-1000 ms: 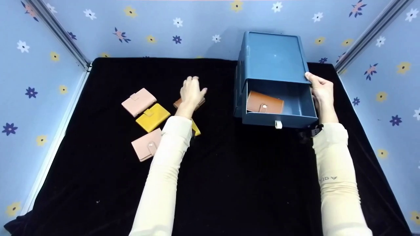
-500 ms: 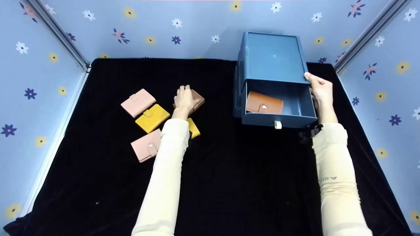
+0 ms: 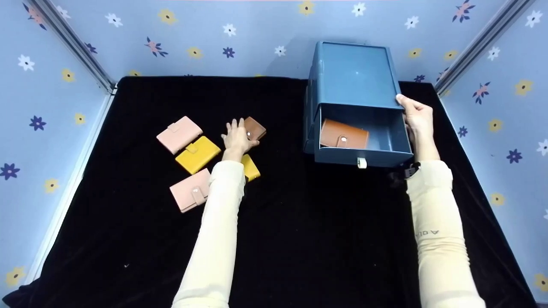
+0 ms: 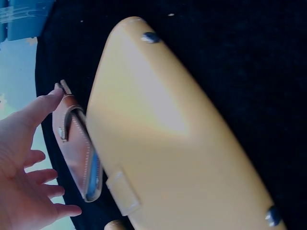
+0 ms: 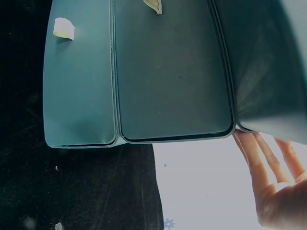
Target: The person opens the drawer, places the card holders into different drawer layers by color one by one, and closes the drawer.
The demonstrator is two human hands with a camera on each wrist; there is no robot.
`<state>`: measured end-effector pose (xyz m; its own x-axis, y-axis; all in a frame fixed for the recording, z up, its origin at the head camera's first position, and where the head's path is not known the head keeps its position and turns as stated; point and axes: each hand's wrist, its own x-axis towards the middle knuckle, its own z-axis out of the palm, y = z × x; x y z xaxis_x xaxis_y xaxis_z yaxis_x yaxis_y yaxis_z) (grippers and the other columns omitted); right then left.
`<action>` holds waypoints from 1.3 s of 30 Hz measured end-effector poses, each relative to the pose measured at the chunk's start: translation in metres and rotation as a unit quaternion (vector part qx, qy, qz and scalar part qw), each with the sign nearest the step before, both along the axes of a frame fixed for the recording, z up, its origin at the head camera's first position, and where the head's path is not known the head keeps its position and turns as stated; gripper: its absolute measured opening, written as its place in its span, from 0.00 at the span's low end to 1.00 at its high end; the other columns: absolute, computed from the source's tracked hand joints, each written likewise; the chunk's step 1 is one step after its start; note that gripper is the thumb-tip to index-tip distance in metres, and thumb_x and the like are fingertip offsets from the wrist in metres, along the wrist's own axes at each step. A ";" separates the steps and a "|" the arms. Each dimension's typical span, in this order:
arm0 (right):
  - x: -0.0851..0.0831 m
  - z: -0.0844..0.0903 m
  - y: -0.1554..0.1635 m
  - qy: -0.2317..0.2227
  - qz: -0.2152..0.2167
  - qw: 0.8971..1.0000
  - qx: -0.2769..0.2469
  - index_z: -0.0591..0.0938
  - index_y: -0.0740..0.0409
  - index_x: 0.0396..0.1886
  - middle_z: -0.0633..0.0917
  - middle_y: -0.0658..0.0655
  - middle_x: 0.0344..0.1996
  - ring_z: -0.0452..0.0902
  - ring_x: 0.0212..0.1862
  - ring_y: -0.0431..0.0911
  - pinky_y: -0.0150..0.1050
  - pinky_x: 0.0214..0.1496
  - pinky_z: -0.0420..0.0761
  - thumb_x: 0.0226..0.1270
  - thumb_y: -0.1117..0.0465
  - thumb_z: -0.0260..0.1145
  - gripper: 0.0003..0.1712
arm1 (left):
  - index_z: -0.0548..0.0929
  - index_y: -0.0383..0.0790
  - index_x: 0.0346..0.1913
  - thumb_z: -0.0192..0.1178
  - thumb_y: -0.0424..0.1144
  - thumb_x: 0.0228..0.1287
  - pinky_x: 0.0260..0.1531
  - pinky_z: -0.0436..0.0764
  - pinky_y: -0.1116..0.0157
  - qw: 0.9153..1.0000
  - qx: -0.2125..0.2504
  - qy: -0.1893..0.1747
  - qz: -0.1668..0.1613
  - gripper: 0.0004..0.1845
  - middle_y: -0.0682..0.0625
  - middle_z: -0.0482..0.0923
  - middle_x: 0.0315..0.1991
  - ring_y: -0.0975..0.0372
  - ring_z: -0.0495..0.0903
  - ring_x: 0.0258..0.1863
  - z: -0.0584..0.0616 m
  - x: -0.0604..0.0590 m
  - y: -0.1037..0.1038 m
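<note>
My left hand (image 3: 236, 137) is spread with fingers extended beside and partly over a brown snap wallet (image 3: 255, 127). In the left wrist view its thumb reaches near the strap of that brown wallet (image 4: 74, 153), and a yellow wallet (image 4: 144, 120) fills the foreground. Part of the same yellow wallet (image 3: 251, 168) shows beside my left wrist in the head view. My right hand (image 3: 419, 119) holds the right side of a blue drawer cabinet (image 3: 358, 75), thumb on its top front corner. An orange-brown wallet (image 3: 343, 133) lies in the pulled-out top drawer (image 3: 366, 157).
Left of my left arm lie a pink wallet (image 3: 179, 134), another yellow wallet (image 3: 198, 155) and a second pink wallet (image 3: 188, 193). Black cloth (image 3: 291, 239) covers the table. Flowered walls (image 3: 257, 38) enclose it. Lower drawer fronts (image 5: 175, 86) are shut.
My left hand has drawn back toward me and slightly left, uncovering more of the brown wallet and the yellow one beside it. My right hand and the cabinet stay put.
</note>
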<state>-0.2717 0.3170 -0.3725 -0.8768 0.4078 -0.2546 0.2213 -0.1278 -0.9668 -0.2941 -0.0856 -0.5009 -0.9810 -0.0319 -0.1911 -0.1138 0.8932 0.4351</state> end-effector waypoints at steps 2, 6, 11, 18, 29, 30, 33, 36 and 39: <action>0.000 0.001 0.000 -0.001 0.000 1.000 0.001 0.83 0.57 0.41 0.82 0.50 0.17 0.78 0.20 0.40 0.30 0.20 0.76 0.40 0.54 0.75 0.25 | 0.49 0.37 0.68 0.65 0.51 0.48 0.55 0.52 0.41 1.000 -0.006 -0.002 -0.002 0.49 0.38 0.45 0.67 0.44 0.43 0.65 -0.003 0.000 0.000; 0.001 0.001 0.001 -0.005 0.000 1.000 0.007 0.83 0.56 0.41 0.82 0.50 0.17 0.78 0.20 0.39 0.30 0.21 0.76 0.40 0.53 0.75 0.25 | 0.49 0.39 0.68 0.65 0.53 0.47 0.55 0.52 0.40 1.000 -0.014 -0.004 -0.002 0.50 0.37 0.45 0.67 0.43 0.43 0.65 -0.009 0.000 0.001; 0.000 0.001 0.000 0.001 -0.002 1.000 0.002 0.84 0.57 0.40 0.83 0.51 0.17 0.78 0.20 0.40 0.30 0.20 0.76 0.40 0.53 0.75 0.24 | 0.50 0.41 0.68 0.65 0.54 0.47 0.55 0.53 0.41 1.000 -0.015 -0.007 0.005 0.49 0.37 0.46 0.67 0.43 0.43 0.65 -0.013 0.000 0.003; -0.002 -0.001 0.000 0.003 -0.001 1.000 -0.009 0.83 0.57 0.41 0.83 0.50 0.17 0.79 0.20 0.40 0.30 0.20 0.76 0.40 0.54 0.75 0.24 | 0.54 0.40 0.67 0.63 0.51 0.50 0.56 0.55 0.45 1.000 -0.005 0.013 0.018 0.44 0.36 0.50 0.65 0.42 0.47 0.64 -0.017 0.000 0.003; -0.003 -0.002 -0.001 0.004 -0.004 1.000 0.001 0.83 0.58 0.42 0.82 0.50 0.17 0.79 0.21 0.40 0.31 0.20 0.76 0.40 0.54 0.75 0.25 | 0.65 0.40 0.62 0.68 0.47 0.45 0.54 0.62 0.52 0.997 0.019 0.060 0.042 0.39 0.39 0.59 0.59 0.47 0.59 0.57 -0.020 0.001 0.004; -0.003 -0.002 -0.001 0.004 -0.004 1.000 0.000 0.83 0.58 0.42 0.82 0.50 0.17 0.79 0.21 0.40 0.31 0.21 0.76 0.40 0.54 0.75 0.26 | 0.65 0.39 0.61 0.68 0.46 0.45 0.54 0.63 0.52 0.997 0.021 0.062 0.042 0.39 0.39 0.59 0.59 0.48 0.60 0.57 -0.019 0.001 0.004; -0.003 -0.002 -0.001 0.003 -0.005 1.000 0.002 0.83 0.57 0.41 0.82 0.50 0.17 0.78 0.20 0.40 0.31 0.20 0.76 0.40 0.54 0.75 0.25 | 0.65 0.39 0.61 0.69 0.45 0.44 0.54 0.63 0.51 0.996 0.026 0.068 0.043 0.39 0.39 0.59 0.59 0.48 0.60 0.57 -0.018 0.002 0.004; -0.002 -0.002 0.000 0.000 -0.002 1.000 0.008 0.84 0.56 0.39 0.82 0.50 0.16 0.78 0.19 0.40 0.31 0.19 0.76 0.40 0.53 0.75 0.22 | 0.66 0.40 0.61 0.69 0.44 0.44 0.54 0.62 0.51 0.996 0.028 0.074 0.042 0.39 0.40 0.60 0.59 0.48 0.60 0.57 -0.017 0.003 0.005; -0.001 -0.002 0.001 0.000 0.003 1.000 0.010 0.84 0.55 0.35 0.82 0.51 0.16 0.77 0.18 0.40 0.31 0.19 0.76 0.40 0.53 0.75 0.19 | 0.67 0.39 0.60 0.69 0.43 0.43 0.54 0.62 0.52 0.995 0.029 0.088 0.040 0.38 0.41 0.61 0.58 0.49 0.60 0.57 -0.015 0.003 0.006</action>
